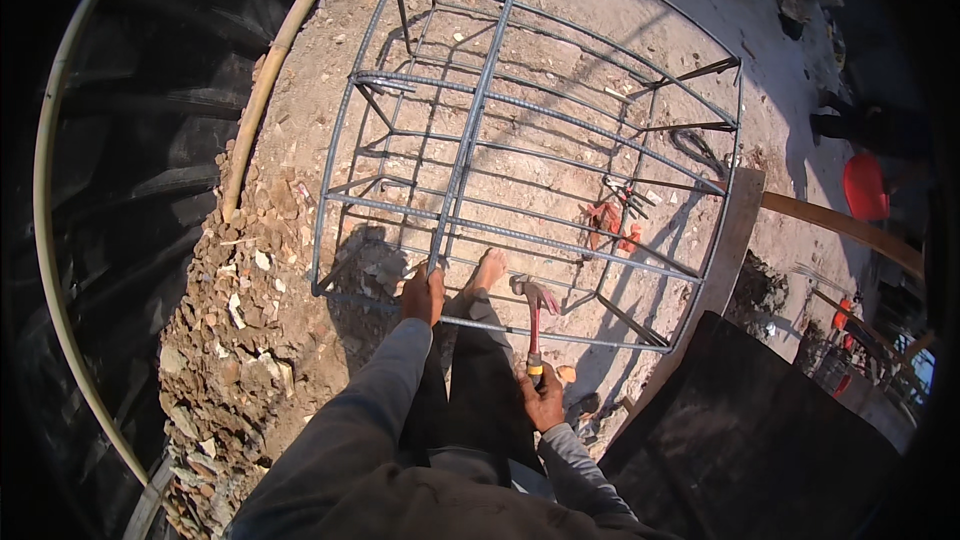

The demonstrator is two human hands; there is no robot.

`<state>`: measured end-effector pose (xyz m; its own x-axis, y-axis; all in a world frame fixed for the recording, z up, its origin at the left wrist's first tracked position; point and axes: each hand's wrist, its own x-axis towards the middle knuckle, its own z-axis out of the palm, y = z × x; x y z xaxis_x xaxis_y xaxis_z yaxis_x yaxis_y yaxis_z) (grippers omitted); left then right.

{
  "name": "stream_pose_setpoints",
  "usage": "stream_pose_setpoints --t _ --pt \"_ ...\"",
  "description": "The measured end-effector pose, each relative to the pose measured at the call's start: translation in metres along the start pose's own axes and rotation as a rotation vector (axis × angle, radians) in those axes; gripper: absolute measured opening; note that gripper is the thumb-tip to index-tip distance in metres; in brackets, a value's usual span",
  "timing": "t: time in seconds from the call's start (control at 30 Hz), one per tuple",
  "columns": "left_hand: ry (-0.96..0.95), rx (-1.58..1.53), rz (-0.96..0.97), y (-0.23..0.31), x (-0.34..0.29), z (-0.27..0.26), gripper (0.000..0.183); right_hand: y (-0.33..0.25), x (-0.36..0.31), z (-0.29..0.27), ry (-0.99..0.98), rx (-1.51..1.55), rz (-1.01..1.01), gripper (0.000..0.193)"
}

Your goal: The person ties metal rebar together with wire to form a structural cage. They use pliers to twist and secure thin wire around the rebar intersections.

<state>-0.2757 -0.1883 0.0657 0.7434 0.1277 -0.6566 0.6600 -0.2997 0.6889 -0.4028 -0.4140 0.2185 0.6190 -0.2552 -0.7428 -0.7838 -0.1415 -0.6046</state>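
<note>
A cage of ribbed steel rebar [385, 205] stands on the dirt before me. A lengthwise rebar rod [466, 145] lies across its crossbars. My left hand [422, 297] is closed around the near end of that rod, by the cage's near edge. My right hand [543, 400] grips a hammer [535, 325] by its dark and yellow grip. Its handle is red, and its metal head points up and away, close to the cage's near bar. From this view, I cannot tell whether the head touches the bar. My bare foot [488, 270] shows under the near bars.
Inside the cage lie pliers [632, 198] and reddish scraps [604, 218]. A wooden plank [737, 202] and a black sheet [740, 440] flank the right side. Rubble [240, 330], a bamboo pole [272, 75] and black sheeting [150, 140] line the left. A red object [865, 187] stands far right.
</note>
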Motion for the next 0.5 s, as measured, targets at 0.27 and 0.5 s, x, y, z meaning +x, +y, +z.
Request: stream_pose_setpoints --t 0.27,0.5 --pt "0.085 0.066 0.054 -0.019 0.014 0.005 0.033 -0.182 0.148 0.024 -0.024 -0.202 -0.685 0.044" --pt "0.103 0.249 0.102 -0.039 0.021 0.027 0.038 -0.241 0.28 0.016 -0.078 -0.75 -0.766 0.038"
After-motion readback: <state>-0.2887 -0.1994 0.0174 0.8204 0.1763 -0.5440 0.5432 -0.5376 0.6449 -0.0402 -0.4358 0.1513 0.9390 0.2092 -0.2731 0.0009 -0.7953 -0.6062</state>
